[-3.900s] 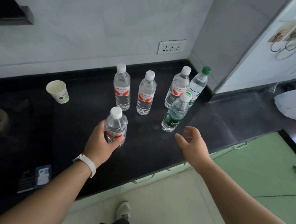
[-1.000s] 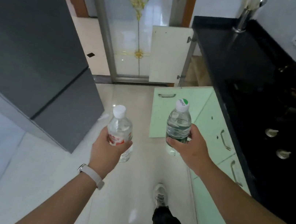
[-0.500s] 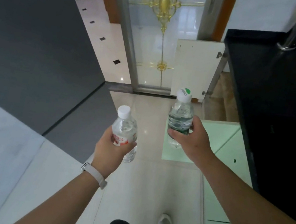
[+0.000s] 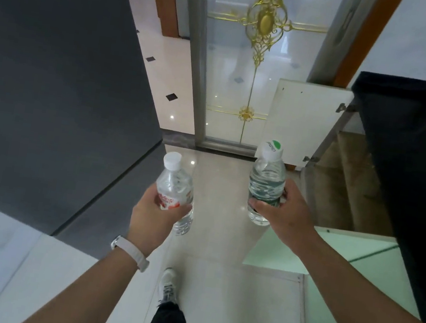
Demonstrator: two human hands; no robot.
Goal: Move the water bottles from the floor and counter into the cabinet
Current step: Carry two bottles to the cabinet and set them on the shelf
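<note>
My left hand (image 4: 152,214) grips a clear water bottle with a red label and white cap (image 4: 175,186), held upright at waist height. In my right hand (image 4: 285,216) is a second water bottle with a green label and a white-and-green cap (image 4: 267,180), also upright. Ahead on the right, under the black counter (image 4: 406,151), a cabinet stands open: its white door (image 4: 303,119) swings out toward the glass door, and the brownish cabinet inside (image 4: 341,186) shows beyond my right hand.
A tall dark grey appliance (image 4: 54,68) fills the left side. A glass door with gold ornament (image 4: 260,57) closes the aisle ahead. Light green cabinet fronts (image 4: 331,251) run along the right. My foot (image 4: 168,287) is on the glossy tile floor between them.
I turned from the counter with a bottle in each hand and walked down the aisle; over the last second the open cabinet and glass door have come closer. Both grips are unchanged.
</note>
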